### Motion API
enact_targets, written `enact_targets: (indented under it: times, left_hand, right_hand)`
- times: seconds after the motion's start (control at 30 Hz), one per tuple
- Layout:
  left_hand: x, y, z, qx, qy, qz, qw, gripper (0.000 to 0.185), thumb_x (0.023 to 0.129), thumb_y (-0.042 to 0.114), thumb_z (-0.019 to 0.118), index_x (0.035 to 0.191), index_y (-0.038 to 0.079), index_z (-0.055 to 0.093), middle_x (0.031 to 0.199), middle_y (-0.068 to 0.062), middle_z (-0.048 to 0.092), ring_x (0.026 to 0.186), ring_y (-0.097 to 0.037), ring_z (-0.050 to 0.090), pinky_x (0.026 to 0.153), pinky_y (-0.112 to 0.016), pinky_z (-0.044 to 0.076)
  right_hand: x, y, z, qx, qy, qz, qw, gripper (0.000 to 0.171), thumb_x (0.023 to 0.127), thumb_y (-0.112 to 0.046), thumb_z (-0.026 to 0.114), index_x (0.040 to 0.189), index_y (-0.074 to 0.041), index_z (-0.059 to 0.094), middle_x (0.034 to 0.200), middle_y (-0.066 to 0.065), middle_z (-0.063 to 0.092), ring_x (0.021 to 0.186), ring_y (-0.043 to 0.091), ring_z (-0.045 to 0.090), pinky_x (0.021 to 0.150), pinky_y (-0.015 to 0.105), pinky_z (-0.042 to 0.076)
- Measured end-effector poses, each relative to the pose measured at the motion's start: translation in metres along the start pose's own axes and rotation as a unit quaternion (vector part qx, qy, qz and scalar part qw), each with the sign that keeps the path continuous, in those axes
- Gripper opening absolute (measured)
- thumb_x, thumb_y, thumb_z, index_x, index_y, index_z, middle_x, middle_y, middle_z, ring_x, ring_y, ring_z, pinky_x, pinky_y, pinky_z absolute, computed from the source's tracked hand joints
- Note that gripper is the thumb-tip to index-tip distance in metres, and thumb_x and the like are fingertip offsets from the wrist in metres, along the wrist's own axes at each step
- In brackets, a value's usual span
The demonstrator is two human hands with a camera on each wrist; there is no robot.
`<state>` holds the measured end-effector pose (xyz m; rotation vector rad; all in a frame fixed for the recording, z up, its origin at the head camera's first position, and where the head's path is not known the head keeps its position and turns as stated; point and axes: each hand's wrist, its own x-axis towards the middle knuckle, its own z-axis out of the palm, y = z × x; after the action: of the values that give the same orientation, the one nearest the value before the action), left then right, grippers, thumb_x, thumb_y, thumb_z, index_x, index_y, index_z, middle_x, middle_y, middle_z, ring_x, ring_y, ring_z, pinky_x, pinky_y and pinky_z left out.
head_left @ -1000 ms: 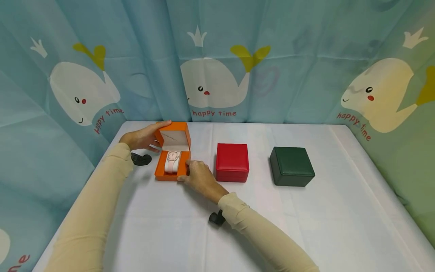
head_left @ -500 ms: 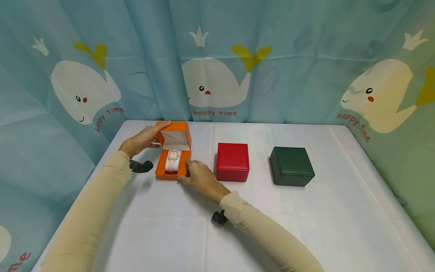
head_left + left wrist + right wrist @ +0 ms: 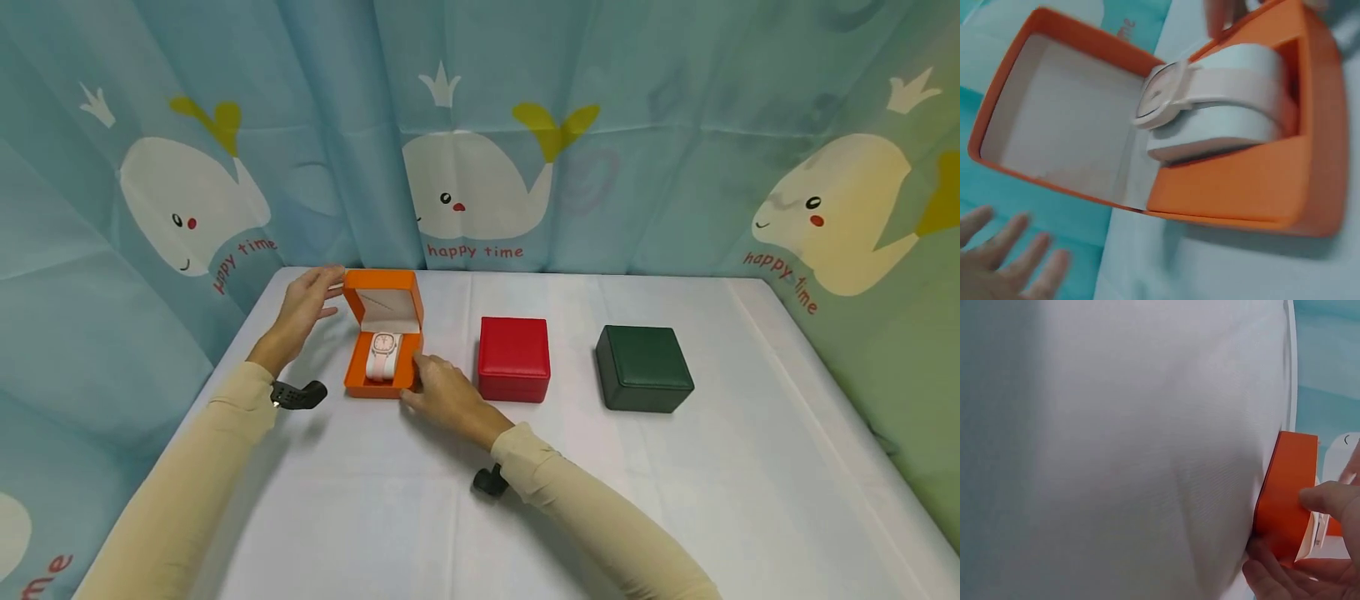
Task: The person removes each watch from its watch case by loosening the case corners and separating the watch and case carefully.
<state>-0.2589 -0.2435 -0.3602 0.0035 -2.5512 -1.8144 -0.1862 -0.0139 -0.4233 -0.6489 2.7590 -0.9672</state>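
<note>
An orange watch box stands on the table with its lid raised and tipped back. Inside, a watch with a pale pink strap is wrapped around a white cushion. My right hand grips the base at its near right corner, the thumb on the orange face and the other fingers round the adjoining side. To the left of the lid, my left hand holds nothing. Its fingers are spread and apart from the lid in the left wrist view.
A closed red box sits right of the orange one, and a closed dark green box lies farther right. The white-covered table ends at a blue whale-print curtain behind and at both sides.
My left hand has let go of the raised lid and drawn back to the left. The right hand keeps its grip on the base, and the lid stays up.
</note>
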Motion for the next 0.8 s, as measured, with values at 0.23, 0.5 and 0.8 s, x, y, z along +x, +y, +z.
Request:
enact_targets:
  times: [0.23, 0.5, 0.8]
  left_hand:
    - [-0.032, -0.016, 0.014, 0.113, 0.182, 0.274, 0.9376, 0.050, 0.095, 0.014, 0.067, 0.140, -0.003, 0.052, 0.139, -0.017, 0.049, 0.128, -0.028, 0.047, 0.100, -0.045, 0.045]
    - [-0.052, -0.039, 0.029, 0.218, 0.089, 0.432, 0.8705, 0.060, 0.084, 0.011, 0.070, 0.139, -0.007, 0.053, 0.140, -0.022, 0.049, 0.124, -0.036, 0.052, 0.106, -0.033, 0.042]
    - [-0.058, -0.050, 0.034, 0.290, -0.023, 0.339, 0.8947, 0.079, 0.083, 0.017, 0.076, 0.151, 0.000, 0.042, 0.151, -0.019, 0.045, 0.135, -0.038, 0.045, 0.103, -0.062, 0.041]
  right_hand:
    - [-0.002, 0.005, 0.000, 0.013, 0.004, -0.016, 1.000, 0.055, 0.095, -0.020, 0.074, 0.140, 0.004, 0.053, 0.125, 0.010, 0.063, 0.107, 0.019, 0.060, 0.097, 0.027, 0.050]
    - [-0.003, 0.008, 0.002, 0.003, 0.021, -0.026, 0.999, 0.050, 0.095, -0.022, 0.073, 0.136, 0.001, 0.057, 0.120, 0.008, 0.065, 0.104, 0.017, 0.061, 0.095, 0.029, 0.051]
    - [-0.003, 0.011, 0.004, 0.007, 0.026, -0.031, 0.999, 0.056, 0.095, -0.021, 0.072, 0.143, 0.002, 0.054, 0.126, 0.009, 0.064, 0.106, 0.018, 0.061, 0.097, 0.030, 0.050]
